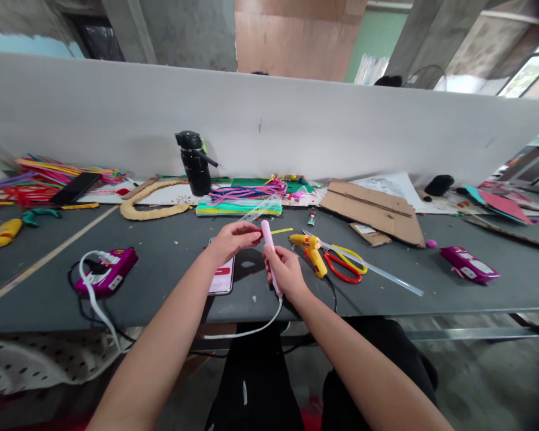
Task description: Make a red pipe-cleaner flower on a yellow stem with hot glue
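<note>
My right hand (287,269) is closed round a slim pink corded tool (266,234), held upright over the grey table's (170,299) front edge; its white cable (251,328) droops below the edge. My left hand (233,238) pinches a small red piece (259,234) against the tool's tip. A phone (222,278) lies flat under my left wrist. A yellow glue gun (311,250) and red-and-yellow scissors (344,263) lie just right of my right hand.
A black bottle (195,163) stands at the back, beside stacked coloured sticks (239,206) and pipe cleaners (49,173). Cardboard sheets (377,209) lie back right. Purple packs sit at left (105,272) and right (469,263). A white partition (269,126) closes the far side.
</note>
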Demonstrator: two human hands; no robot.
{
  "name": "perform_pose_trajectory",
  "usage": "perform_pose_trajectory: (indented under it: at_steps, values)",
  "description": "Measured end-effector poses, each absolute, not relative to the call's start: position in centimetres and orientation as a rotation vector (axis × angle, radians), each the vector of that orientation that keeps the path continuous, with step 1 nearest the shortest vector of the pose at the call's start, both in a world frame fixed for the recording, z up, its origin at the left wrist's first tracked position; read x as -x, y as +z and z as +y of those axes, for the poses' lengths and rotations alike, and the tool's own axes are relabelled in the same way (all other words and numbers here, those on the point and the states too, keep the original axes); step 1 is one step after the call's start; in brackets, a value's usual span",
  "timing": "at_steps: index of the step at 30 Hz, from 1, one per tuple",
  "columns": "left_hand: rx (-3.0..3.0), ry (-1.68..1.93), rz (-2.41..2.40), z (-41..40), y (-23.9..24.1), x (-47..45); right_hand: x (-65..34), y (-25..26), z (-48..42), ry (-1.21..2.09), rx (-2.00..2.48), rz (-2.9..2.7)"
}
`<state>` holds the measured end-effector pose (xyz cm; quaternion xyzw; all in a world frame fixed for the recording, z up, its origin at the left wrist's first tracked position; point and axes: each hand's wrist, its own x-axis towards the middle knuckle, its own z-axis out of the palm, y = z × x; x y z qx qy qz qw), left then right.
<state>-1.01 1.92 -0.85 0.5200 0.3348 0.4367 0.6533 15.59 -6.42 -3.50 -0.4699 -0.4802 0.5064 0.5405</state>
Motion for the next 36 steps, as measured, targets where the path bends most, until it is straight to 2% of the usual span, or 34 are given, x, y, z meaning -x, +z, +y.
perform_pose_trajectory:
  at_steps: [22,36]
  values:
    - [-1.13,1.09,0.799,2.3,-0.2,1.9,-15.3,-3.1,-6.6,1.151,1.113,-1.026]
    - [-0.93,1.305,0.878,3.3,0.2,4.2,-15.6,-3.4,-6.2,1.164,1.09,-0.845]
